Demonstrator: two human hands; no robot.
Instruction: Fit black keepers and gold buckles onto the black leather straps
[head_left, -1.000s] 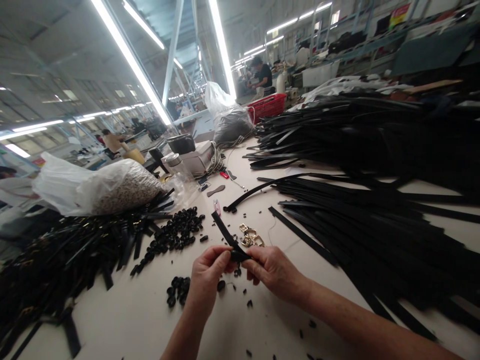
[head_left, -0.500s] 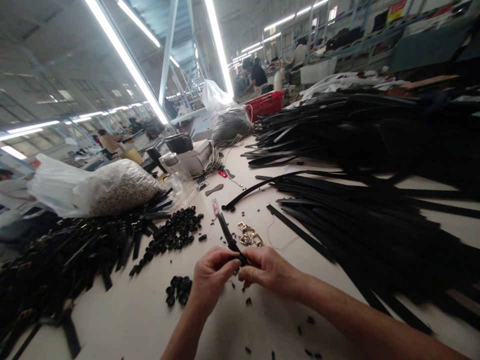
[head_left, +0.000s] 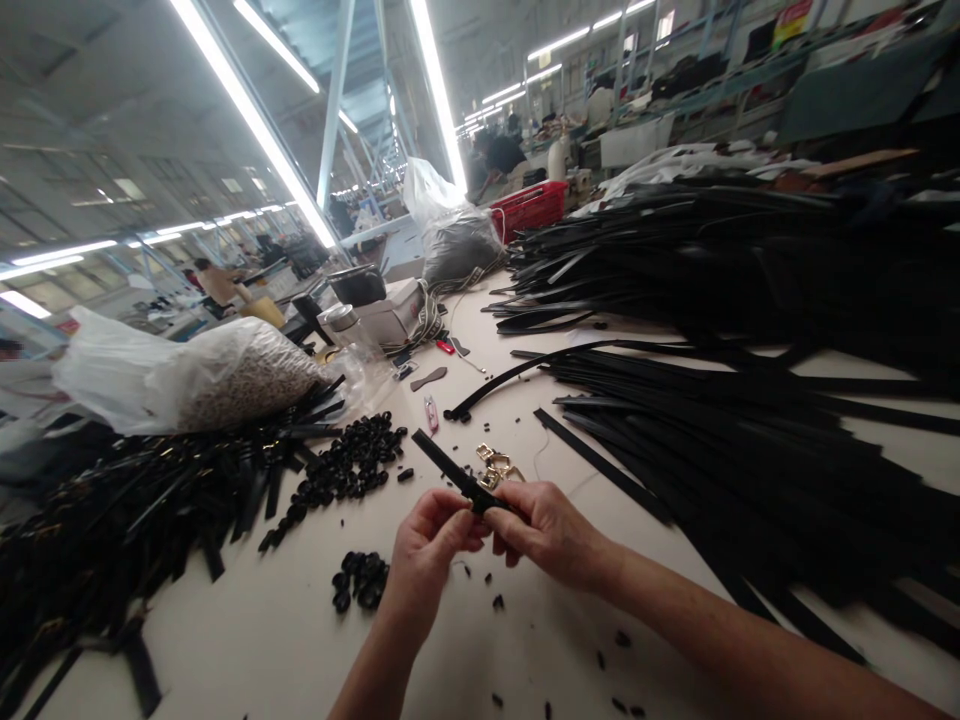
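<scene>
A short black strap (head_left: 442,460) is held between both hands above the white table, its free end pointing up and to the left. My left hand (head_left: 431,545) pinches it from the left near a thicker part that looks like a loop. From the right, my right hand (head_left: 544,530) grips the strap with thumb and fingers, covering its lower end. Just beyond the right hand lie several gold buckles (head_left: 491,460). A pile of small black loops (head_left: 360,460) is spread left of the strap, and a smaller cluster of loops (head_left: 360,580) sits beside my left wrist.
Long black straps (head_left: 750,450) are heaped on the right. Finished-looking straps with gold hardware (head_left: 135,510) fill the left, under a clear bag of small parts (head_left: 240,375). Pink thread snips (head_left: 430,414), a red basket (head_left: 529,208) and a jar (head_left: 343,325) stand farther back.
The strap's free end has swung left and tilted lower, coming away from the pink snips. My right hand has risen slightly, and its fingers have shifted along the strap.
</scene>
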